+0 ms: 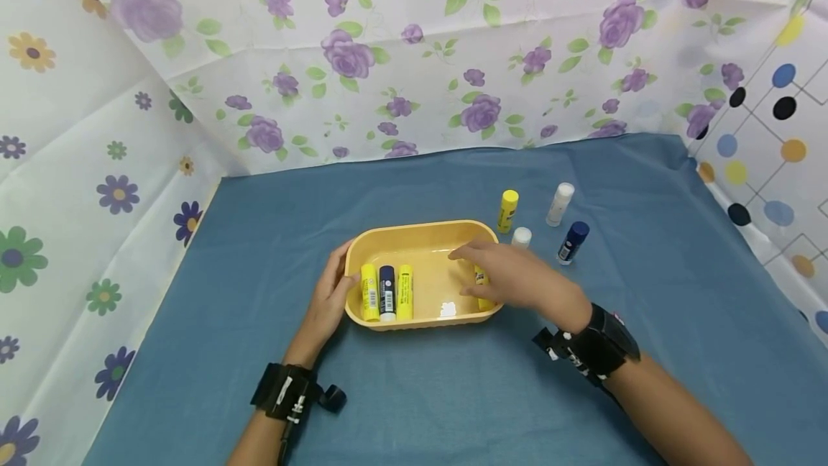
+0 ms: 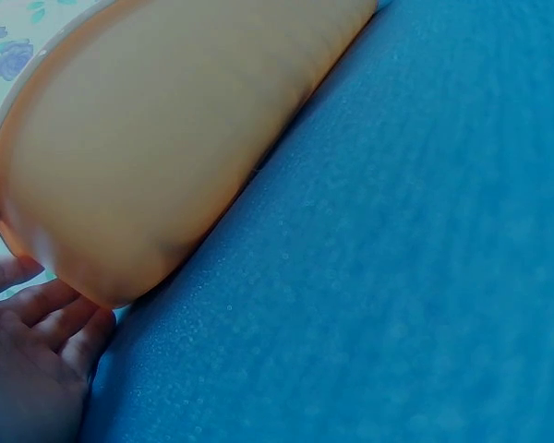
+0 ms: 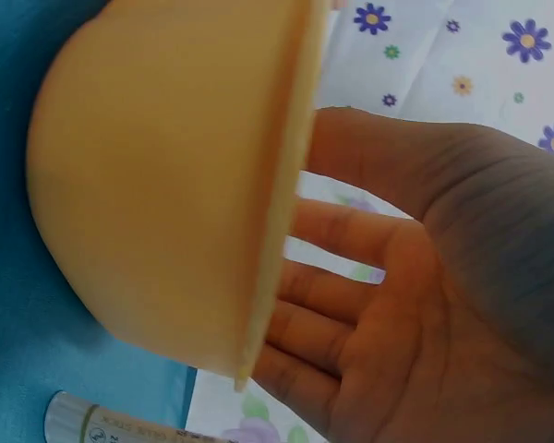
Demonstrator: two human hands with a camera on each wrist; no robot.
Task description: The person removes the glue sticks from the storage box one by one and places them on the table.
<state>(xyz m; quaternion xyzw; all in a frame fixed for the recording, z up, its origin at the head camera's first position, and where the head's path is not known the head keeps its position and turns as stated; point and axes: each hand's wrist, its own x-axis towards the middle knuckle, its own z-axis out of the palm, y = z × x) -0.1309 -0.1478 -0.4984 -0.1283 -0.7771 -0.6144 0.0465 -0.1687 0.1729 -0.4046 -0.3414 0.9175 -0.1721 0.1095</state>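
Observation:
A yellow plastic basket [image 1: 427, 230] sits on the cloth. My left hand [image 1: 328, 299] holds its left end, thumb at the rim and fingers against the outer wall [image 2: 166, 157]. Inside at the left stand a yellow glue stick [image 1: 369, 293], a dark blue glue stick [image 1: 387, 292] and another yellow glue stick [image 1: 405, 292], side by side. My right hand [image 1: 511, 275] reaches over the right rim with thumb and fingers spread apart. Beneath it, a yellow glue stick [image 1: 484, 304] lies along the right end, partly covered. The right wrist view hides the fingertips behind the basket wall.
Right of the basket stand a yellow glue stick [image 1: 507, 211], a white one [image 1: 560, 204], a dark blue one [image 1: 573, 242] and a white-capped one [image 1: 521, 236] partly behind my hand. Blue cloth [image 1: 414, 394] covers the table; flowered sheets [image 1: 388, 92] hang behind.

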